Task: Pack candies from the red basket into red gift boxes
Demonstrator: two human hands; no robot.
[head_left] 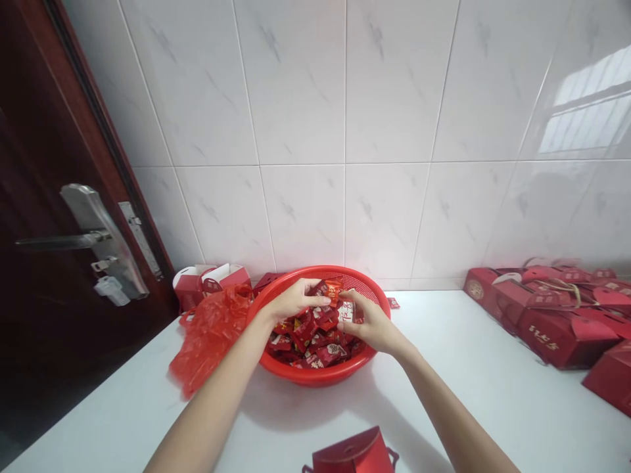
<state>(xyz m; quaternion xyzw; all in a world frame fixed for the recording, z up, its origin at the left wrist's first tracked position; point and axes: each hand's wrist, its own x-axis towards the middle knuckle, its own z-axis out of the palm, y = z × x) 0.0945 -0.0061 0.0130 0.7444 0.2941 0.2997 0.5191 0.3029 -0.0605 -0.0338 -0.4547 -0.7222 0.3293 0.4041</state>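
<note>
Over a red plastic basket (315,376) heaped with wrapped candies (315,335), both of my hands are held close together. My left hand (296,301) pinches a red-and-orange wrapped candy (331,290) between thumb and fingers. In my right hand (369,323), a white packet with red characters (346,310) is gripped between thumb and fingers. The fingertips of my right hand come very near the candy in the left. A red gift box (352,453) stands in front of me at the bottom edge, partly cut off.
A crumpled red plastic bag (211,338) lies left of the basket, with open red-and-white boxes (211,282) behind it. Several red gift boxes (552,322) are piled at the right. One small red packet (393,303) lies by the tiled wall. A dark door (73,164) is at the left.
</note>
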